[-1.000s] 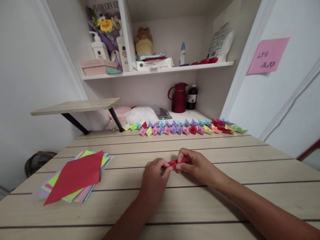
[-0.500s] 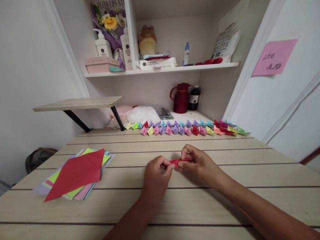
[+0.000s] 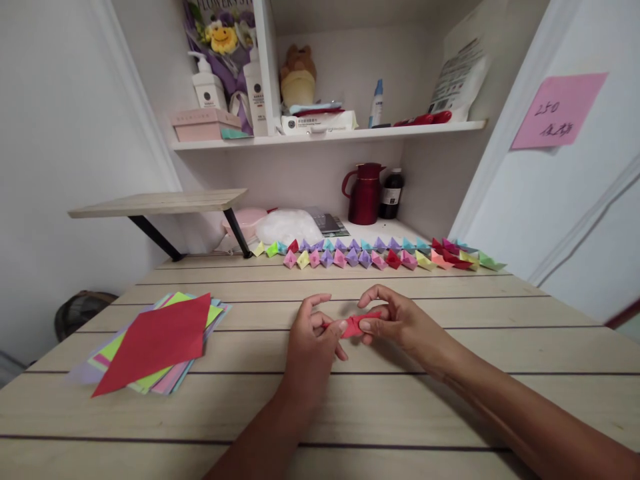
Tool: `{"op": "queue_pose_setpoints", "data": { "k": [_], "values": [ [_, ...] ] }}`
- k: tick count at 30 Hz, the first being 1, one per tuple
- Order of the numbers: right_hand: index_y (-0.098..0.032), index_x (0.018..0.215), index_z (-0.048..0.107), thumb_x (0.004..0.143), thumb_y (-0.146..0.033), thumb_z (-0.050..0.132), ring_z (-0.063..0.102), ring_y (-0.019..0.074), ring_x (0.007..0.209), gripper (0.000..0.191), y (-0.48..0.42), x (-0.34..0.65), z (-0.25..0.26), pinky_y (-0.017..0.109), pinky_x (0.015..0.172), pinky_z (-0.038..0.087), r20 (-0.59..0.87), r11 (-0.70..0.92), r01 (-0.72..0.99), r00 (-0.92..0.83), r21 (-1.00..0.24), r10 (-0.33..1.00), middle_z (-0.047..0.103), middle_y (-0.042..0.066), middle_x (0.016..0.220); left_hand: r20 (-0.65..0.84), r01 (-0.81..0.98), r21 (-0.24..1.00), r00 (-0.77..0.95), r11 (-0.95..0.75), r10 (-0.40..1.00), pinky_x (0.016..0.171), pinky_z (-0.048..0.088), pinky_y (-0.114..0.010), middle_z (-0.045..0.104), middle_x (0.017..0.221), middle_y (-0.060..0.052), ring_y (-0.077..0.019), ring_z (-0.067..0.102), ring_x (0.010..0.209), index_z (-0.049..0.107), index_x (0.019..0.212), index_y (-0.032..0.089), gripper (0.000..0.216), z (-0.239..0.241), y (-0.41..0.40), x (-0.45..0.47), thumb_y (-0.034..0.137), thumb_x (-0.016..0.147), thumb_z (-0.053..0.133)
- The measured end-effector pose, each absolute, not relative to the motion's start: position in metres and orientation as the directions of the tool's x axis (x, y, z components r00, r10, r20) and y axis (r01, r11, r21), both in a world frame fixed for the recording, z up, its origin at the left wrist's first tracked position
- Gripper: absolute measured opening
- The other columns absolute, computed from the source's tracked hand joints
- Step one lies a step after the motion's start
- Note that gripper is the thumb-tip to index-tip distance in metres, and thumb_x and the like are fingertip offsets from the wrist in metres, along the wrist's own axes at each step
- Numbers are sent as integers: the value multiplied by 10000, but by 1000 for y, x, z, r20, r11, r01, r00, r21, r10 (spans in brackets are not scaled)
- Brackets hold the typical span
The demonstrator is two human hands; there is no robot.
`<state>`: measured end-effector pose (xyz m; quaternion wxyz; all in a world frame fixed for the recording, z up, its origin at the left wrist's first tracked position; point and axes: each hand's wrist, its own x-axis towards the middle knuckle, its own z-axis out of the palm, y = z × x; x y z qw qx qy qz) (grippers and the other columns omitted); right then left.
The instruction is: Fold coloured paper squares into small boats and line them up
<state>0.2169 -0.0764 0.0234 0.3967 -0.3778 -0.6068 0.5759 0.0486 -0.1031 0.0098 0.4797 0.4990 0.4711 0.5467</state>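
Note:
A small folded piece of red paper [image 3: 354,325] is held between my two hands, just above the middle of the wooden table. My left hand [image 3: 314,340] pinches its left end between thumb and fingers, with the index finger lifted away. At the other end, my right hand [image 3: 400,323] grips the paper with the thumb in front, its index finger raised and curved. Fingertips cover both ends of the paper, so its full shape is hidden.
A stack of coloured paper sheets with a red sheet [image 3: 155,340] on top lies at the left. Two rows of folded paper boats [image 3: 353,258] line the table's back edge. Behind them stand a red jug [image 3: 364,195] and a dark bottle [image 3: 391,195]. A small raised shelf [image 3: 160,202] is at back left.
Both index fingers have lifted off the red paper, and the left hand's fingers have spread. More of the paper's front face now shows. The view has shifted slightly.

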Motion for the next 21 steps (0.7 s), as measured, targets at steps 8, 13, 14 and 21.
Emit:
{"op": "queue_pose_setpoints", "data": {
  "k": [8,13,14,21],
  "values": [
    [-209,919,488,778,-341,664,627,164,613,262,-71,220,16,272,616,428,111,158,96,-373,-983,921,653,-28,623,69,11,998,15,-69,998,721,463,-277,638,710,5,-154,629,671,363,1345,123,639,5,-96,41,330,794,612],
    [-225,923,543,816,-247,599,624,168,688,124,-75,220,21,267,642,433,288,421,360,-369,-833,884,676,-19,727,300,369,880,59,-300,952,846,428,-304,650,972,-43,-199,588,923,663,1021,205,387,1,-97,43,190,642,741],
    [-229,923,552,819,-237,594,631,173,722,112,-76,220,22,267,655,436,310,455,381,-383,-805,870,683,-15,757,323,413,851,73,-324,944,833,426,-299,655,938,-33,-195,585,902,691,924,211,290,1,-97,44,168,641,734],
    [-235,924,585,832,-258,608,657,190,805,98,-83,216,21,268,681,463,315,491,393,-433,-777,845,712,5,838,309,385,874,28,-296,950,610,379,-243,590,616,26,-121,503,600,649,603,190,85,8,-98,42,179,684,671]
  ]
}}
